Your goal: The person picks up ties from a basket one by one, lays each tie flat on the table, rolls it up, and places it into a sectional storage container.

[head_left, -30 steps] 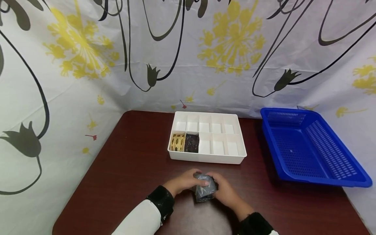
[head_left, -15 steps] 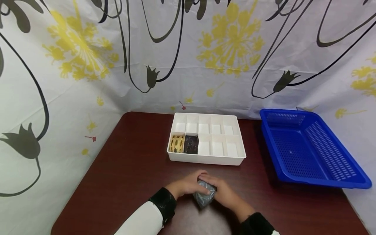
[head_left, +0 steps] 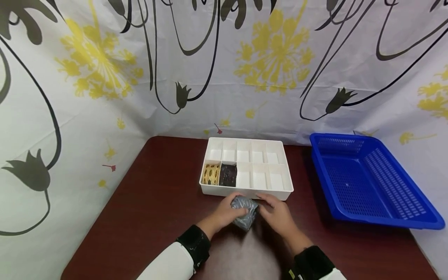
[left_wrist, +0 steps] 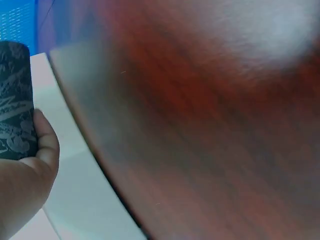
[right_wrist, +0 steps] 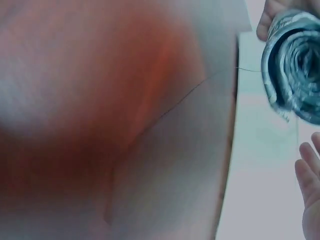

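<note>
One rolled bundle of grey patterned cloth [head_left: 244, 213] sits between my hands, just in front of the white divided tray [head_left: 287, 186], on its near side. Going from left to right: my left hand [head_left: 229, 214] curls its fingers and thumb around the roll and carries it, my thumb [left_wrist: 46, 141] pressed against its side. My right hand [head_left: 278, 214] is just beside the roll with relaxed, straight fingers [right_wrist: 306, 170], apparently not touching it. Inside the tray, the two near-left compartments hold a yellow patterned roll [head_left: 211, 174] and a dark roll [head_left: 228, 175]; the others look empty. A blue basket [head_left: 413, 194] lies well right of the tray. I judge the roll light, soft and squashy, not fragile. It may unwind, so I would grip across its middle, pinning the loose outer edge.
</note>
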Tool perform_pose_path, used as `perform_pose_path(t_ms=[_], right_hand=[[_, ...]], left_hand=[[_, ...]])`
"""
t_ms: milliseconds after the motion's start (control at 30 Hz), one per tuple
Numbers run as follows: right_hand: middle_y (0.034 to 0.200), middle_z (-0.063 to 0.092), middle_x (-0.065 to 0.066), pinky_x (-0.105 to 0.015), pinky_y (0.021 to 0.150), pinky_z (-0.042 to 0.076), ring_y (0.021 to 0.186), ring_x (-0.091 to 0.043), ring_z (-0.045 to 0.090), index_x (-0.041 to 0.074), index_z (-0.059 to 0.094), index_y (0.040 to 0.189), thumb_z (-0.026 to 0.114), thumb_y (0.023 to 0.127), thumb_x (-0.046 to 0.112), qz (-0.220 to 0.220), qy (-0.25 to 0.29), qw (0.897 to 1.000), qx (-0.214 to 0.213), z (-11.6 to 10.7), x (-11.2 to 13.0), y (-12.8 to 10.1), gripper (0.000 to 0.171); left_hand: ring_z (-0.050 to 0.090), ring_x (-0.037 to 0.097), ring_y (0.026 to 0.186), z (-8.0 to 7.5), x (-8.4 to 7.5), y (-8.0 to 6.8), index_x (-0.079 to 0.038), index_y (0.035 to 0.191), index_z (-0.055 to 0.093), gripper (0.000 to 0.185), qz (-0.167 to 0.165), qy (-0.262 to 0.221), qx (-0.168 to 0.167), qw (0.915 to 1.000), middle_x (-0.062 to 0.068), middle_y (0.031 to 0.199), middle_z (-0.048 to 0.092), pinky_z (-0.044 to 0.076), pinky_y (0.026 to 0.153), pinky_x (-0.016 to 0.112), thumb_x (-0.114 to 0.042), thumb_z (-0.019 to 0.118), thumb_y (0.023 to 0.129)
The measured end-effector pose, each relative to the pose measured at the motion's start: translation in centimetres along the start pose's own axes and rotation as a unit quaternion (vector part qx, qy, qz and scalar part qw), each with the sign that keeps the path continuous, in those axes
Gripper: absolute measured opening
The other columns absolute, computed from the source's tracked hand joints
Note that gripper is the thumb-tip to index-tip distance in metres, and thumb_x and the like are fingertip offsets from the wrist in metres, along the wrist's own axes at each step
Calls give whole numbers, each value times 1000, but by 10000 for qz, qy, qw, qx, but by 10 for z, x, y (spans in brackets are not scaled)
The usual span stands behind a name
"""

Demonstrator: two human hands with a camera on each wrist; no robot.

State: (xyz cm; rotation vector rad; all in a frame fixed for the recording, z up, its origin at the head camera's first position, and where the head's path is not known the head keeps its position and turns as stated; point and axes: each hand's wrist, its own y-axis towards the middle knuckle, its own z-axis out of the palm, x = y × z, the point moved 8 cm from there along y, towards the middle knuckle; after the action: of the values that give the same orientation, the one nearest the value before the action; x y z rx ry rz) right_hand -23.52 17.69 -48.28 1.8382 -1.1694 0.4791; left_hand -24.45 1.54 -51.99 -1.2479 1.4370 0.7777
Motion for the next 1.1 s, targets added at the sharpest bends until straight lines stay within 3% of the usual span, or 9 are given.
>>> perform_pose_path(t_ms=[233, 333, 367, 500, 600, 667, 900, 1100], right_hand=[[112, 67, -19, -38, 65, 52, 76, -31, 65, 1, 69, 111, 57, 82, -7, 718, -556, 9913, -949, -39, -35, 22, 32], [118, 63, -22, -45, 75, 50, 85, -35, 63, -3, 66, 115, 54, 86, -7, 872, -880, 9838, -1299, -52, -53, 30, 32], [121, 61, -23, -48, 83, 49, 97, -36, 62, -4, 64, 118, 53, 87, -6, 969, -961, 9821, -1298, -54, -59, 32, 33], [140, 44, -28, -52, 107, 33, 130, -41, 41, -9, 45, 137, 45, 96, 3, 1893, -1047, 9744, -618, -49, -92, 37, 43], [148, 33, -30, -51, 112, 26, 137, -41, 31, -9, 29, 146, 35, 101, 10, 2636, -954, 9599, 73, -39, -112, 36, 49], [148, 31, -31, -52, 111, 26, 137, -43, 30, -8, 24, 148, 31, 102, 11, 2869, -878, 9535, 280, -34, -117, 35, 50], [147, 32, -30, -52, 109, 30, 135, -43, 33, -5, 21, 150, 28, 102, 9, 3053, -810, 9479, 422, -27, -118, 38, 50], [148, 31, -29, -52, 109, 31, 135, -42, 33, -4, 21, 150, 27, 102, 8, 3074, -724, 9482, 332, -28, -118, 37, 50]], left_hand=[[55, 20, 89, 0, -16, 7, -13, 124, 54, 51, 204, 145, -275, 9993, 9, 107, 57, 49, 71, 33, -20, 70, 76], [55, 20, 88, -3, -24, 12, -13, 124, 53, 50, 277, 72, -458, 9985, 10, 106, 56, 50, 70, 32, -19, 69, 77], [54, 20, 87, -4, -26, 15, -13, 124, 52, 50, 292, 91, -539, 9981, 10, 106, 56, 49, 69, 32, -20, 69, 77], [53, 21, 88, -10, -32, 27, -12, 126, 52, 52, 313, 117, -840, 9959, 11, 107, 55, 48, 69, 32, -20, 70, 78], [52, 22, 91, -14, -37, 35, -10, 128, 51, 55, 324, 189, -1119, 9930, 11, 111, 54, 47, 72, 33, -20, 70, 78], [52, 22, 93, -18, -43, 41, -8, 131, 49, 58, 381, 186, -1323, 9903, 11, 113, 53, 47, 73, 33, -20, 70, 78], [50, 24, 99, -36, -70, 59, -8, 134, 44, 58, 691, -83, -1933, 9787, 13, 121, 48, 49, 78, 34, -17, 68, 81], [51, 24, 101, -28, -62, 79, -7, 134, 43, 57, 351, -24, -1875, 9816, 14, 121, 48, 49, 81, 37, -18, 67, 84]])
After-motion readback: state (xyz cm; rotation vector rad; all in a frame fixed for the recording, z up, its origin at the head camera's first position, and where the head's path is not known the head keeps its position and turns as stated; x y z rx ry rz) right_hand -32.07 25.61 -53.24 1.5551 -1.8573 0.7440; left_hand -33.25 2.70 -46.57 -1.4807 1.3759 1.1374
